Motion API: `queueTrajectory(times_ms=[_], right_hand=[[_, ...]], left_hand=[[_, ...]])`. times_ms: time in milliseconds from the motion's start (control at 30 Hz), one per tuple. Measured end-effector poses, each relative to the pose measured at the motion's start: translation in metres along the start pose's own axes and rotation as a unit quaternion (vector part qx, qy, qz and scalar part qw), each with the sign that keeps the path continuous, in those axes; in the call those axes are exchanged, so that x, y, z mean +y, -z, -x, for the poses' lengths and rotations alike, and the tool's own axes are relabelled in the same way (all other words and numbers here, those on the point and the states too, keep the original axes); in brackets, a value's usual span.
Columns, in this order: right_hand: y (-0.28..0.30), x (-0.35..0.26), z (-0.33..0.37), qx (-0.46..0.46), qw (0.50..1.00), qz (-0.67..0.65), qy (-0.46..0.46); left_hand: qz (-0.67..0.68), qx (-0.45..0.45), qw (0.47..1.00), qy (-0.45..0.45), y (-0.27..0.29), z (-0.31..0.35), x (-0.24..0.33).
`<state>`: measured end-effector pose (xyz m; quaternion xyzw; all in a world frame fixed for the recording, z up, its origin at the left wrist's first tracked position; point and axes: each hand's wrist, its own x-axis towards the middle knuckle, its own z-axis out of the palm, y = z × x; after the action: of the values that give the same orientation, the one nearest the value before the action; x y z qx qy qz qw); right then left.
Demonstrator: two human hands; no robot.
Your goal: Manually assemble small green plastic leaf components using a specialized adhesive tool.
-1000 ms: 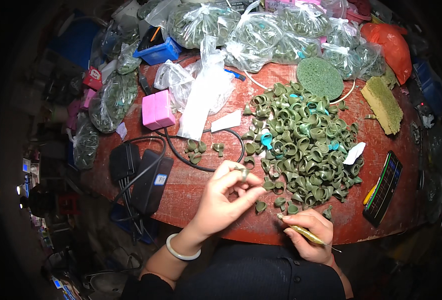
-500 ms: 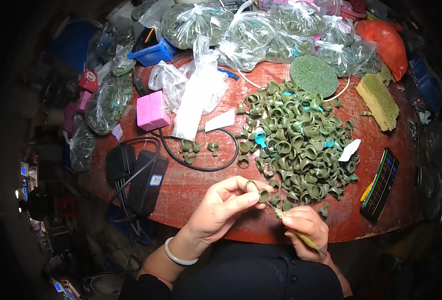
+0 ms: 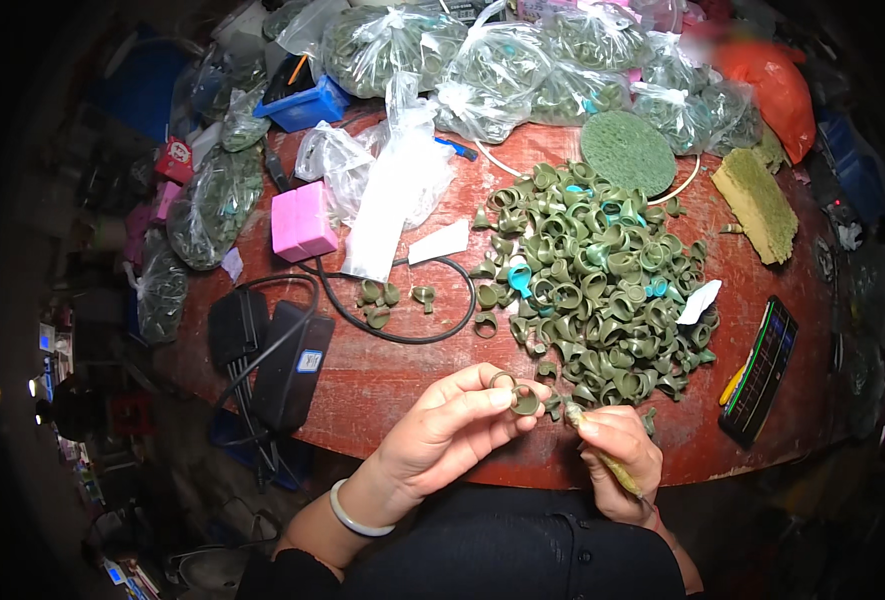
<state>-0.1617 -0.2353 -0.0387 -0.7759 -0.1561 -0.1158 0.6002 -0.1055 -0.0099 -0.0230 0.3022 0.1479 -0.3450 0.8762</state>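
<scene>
My left hand (image 3: 452, 425) wears a pale bangle and pinches a dark green ring (image 3: 525, 402) between thumb and fingers. A second green loop shows at its fingertips, and whether it is a separate ring I cannot tell. My right hand (image 3: 622, 450) is closed round a slim pen-like tool (image 3: 618, 474) with a yellowish wrapped handle. The tool's front end points toward the held ring but stands apart from it; its fine tip is hard to make out. Just beyond both hands lies a big heap of similar green rings (image 3: 602, 290), with a few turquoise ones among them.
Several loose rings (image 3: 377, 317) lie by a black cable and a black power adapter (image 3: 292, 355). A pink block (image 3: 303, 222), plastic bags, a round green pad (image 3: 627, 152), a yellow sponge (image 3: 754, 206) and a phone (image 3: 759, 370) surround the heap. Filled bags (image 3: 492, 70) line the far edge.
The tool has drawn back from the ring as my right hand moved slightly right. My left hand has turned the ring a little, and it sits slightly lower.
</scene>
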Motion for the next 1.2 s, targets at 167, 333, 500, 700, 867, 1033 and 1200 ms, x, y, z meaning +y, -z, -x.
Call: queueTrajectory(times_ms=[167,333,500,700,867,1033,1200], right_hand=[[0.0,0.003,0.0,-0.018,0.999,-0.031,0.039],[0.001,0.0,0.002,0.008,1.0,-0.005,-0.005],[0.0,0.0,0.004,0.009,0.999,-0.015,-0.037],[0.001,-0.001,0.004,-0.004,0.999,-0.004,-0.05],[0.001,-0.004,0.001,-0.012,0.999,0.009,-0.052],[0.002,-0.009,0.0,-0.006,0.999,0.011,-0.047],[0.001,-0.006,-0.003,-0.007,0.999,0.013,-0.037]], left_hand=[[0.036,-0.003,0.999,0.03,0.003,0.0,0.002],[-0.078,0.006,0.997,-0.013,-0.005,0.005,0.015],[-0.67,0.219,0.61,-0.363,0.0,0.001,0.052],[-0.74,0.28,0.43,-0.435,0.005,-0.005,0.058],[-0.761,0.131,0.499,-0.393,-0.003,-0.029,0.051],[-0.807,0.068,0.468,-0.354,-0.008,-0.05,0.048],[-0.78,0.053,0.497,-0.377,0.003,-0.04,0.047]])
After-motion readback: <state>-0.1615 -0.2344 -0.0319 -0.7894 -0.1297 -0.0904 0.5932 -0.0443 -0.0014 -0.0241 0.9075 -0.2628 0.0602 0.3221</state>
